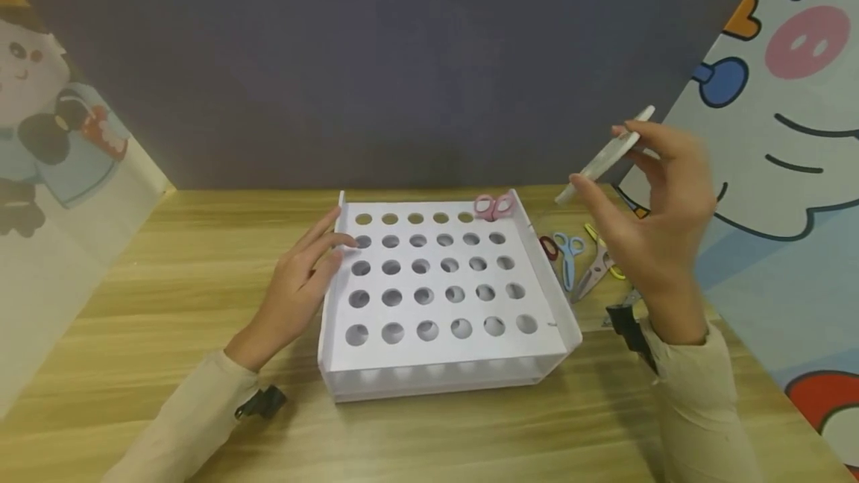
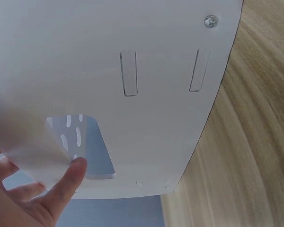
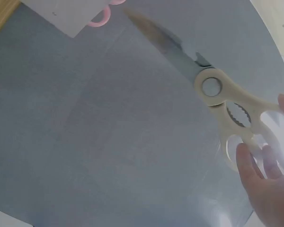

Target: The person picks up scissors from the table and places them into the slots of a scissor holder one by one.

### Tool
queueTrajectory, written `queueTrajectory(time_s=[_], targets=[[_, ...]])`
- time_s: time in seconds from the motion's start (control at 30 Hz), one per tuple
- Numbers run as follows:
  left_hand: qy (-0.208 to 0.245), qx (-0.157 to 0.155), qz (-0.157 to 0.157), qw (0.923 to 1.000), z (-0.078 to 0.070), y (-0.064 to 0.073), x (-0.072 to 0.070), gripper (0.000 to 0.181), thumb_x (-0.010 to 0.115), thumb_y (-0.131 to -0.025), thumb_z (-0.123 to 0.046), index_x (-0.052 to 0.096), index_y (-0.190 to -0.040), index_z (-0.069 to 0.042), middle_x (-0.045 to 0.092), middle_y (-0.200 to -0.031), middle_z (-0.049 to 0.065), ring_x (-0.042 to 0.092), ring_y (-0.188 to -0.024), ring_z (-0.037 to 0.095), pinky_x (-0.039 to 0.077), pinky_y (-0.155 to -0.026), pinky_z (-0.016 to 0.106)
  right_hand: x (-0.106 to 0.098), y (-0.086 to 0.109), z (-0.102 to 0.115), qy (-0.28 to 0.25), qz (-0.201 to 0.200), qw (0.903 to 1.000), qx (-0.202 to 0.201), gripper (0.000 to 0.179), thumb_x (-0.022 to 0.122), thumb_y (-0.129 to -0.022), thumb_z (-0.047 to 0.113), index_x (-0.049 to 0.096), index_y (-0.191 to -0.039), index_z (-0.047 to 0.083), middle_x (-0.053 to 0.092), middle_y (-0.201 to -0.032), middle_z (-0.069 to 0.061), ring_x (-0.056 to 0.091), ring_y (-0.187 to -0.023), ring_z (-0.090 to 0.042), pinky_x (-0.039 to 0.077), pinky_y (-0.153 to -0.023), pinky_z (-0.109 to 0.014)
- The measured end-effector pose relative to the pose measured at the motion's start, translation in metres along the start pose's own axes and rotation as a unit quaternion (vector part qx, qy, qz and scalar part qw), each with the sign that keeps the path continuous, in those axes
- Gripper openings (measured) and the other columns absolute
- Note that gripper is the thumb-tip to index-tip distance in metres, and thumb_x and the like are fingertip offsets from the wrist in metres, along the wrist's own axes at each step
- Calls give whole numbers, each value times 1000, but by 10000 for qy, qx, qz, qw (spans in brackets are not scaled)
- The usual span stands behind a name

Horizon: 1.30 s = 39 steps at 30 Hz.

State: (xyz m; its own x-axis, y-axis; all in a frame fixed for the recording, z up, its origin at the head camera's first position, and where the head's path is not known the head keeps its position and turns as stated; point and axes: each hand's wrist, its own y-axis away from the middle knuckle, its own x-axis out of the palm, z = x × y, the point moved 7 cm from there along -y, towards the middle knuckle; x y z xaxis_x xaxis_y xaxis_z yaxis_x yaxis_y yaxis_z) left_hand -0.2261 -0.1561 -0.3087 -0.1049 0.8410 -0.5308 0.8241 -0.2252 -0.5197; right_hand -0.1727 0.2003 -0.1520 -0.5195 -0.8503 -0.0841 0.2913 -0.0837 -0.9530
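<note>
A white rack (image 1: 406,282) with rows of round holes sits on the table. At its left wall my left hand (image 1: 298,282) grips the edge, one finger reaching over onto the holed top. The thumb (image 2: 68,182) lies beside a cut-out in that wall. My right hand (image 1: 664,207) holds a pair of kitchen scissors (image 3: 215,99) with cream handles, raised above the table to the right of the rack. Its blades point toward the rack's far right corner in the right wrist view. Pink-handled scissors (image 1: 493,207) stand in the rack's far right corner.
Right of the rack lie light blue scissors (image 1: 568,259), pinkish scissors (image 1: 593,270), yellow-handled scissors (image 1: 616,272) and a dark red handle (image 1: 549,247) partly hidden by the rack. A grey panel (image 1: 429,65) rises behind the table. Cartoon-printed panels (image 1: 772,162) flank it.
</note>
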Motion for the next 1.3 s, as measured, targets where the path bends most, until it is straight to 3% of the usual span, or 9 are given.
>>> queueTrajectory(time_s=[0.1,0.2,0.43,0.6,0.83,1.03,1.17,1.3], targets=[[-28,-31,-12,10000,-3,0,-2,21,50,-103,-17,68,-112,-12,37,-158,2,36,-144,29,31,-111,61,0,-1,9,-315,-233,9991,147,49,84,-73,-2,59,-113,-16,59,-116,-19,59,-109,-35,52,-96,-33],[-24,-59,-21,10000,-5,1,-3,21,49,-103,-17,68,-111,-11,37,-158,2,36,-144,29,31,-111,61,4,-1,15,-577,-170,9978,294,50,81,-70,-11,58,-115,-16,57,-116,-19,59,-111,-34,52,-96,-34],[24,-52,-39,10000,-5,2,-1,21,49,-103,-14,68,-111,-10,38,-158,4,36,-144,30,30,-111,61,27,3,18,-1087,469,9927,212,53,79,-71,-16,55,-118,-17,57,-118,-25,59,-113,-38,51,-96,-36],[74,-19,-124,9999,-6,3,-2,20,51,-102,-11,68,-111,-11,38,-158,4,37,-143,29,32,-111,59,48,-1,18,-923,1180,9887,48,59,77,-68,-23,54,-121,-16,56,-120,-26,59,-116,-36,50,-98,-37],[10,-45,-145,9999,-9,2,-5,19,51,-102,-11,68,-110,-11,38,-158,3,36,-144,27,31,-112,59,77,-11,14,-713,2000,9765,-364,62,82,-71,-14,52,-125,-14,56,-123,-25,60,-117,-31,49,-100,-34],[-37,-25,-162,9999,-10,3,-5,21,50,-103,-16,69,-110,-11,38,-158,4,37,-143,27,31,-112,58,103,-13,-1,-546,2338,9689,-600,60,84,-77,0,52,-127,-10,58,-124,-21,60,-115,-27,50,-98,-31],[-35,2,-207,9998,-12,3,-5,21,49,-103,-16,69,-109,-11,39,-157,4,38,-143,27,31,-112,58,124,-8,-16,-488,2786,9589,-231,59,82,-79,1,50,-128,-8,56,-126,-19,60,-116,-27,50,-98,-30],[-23,19,-246,9997,-13,3,-6,22,49,-103,-16,69,-109,-11,39,-157,4,39,-142,27,32,-112,57,142,4,-36,-352,3471,9363,405,58,81,-81,2,49,-128,-4,55,-125,-16,62,-114,-27,51,-97,-33]])
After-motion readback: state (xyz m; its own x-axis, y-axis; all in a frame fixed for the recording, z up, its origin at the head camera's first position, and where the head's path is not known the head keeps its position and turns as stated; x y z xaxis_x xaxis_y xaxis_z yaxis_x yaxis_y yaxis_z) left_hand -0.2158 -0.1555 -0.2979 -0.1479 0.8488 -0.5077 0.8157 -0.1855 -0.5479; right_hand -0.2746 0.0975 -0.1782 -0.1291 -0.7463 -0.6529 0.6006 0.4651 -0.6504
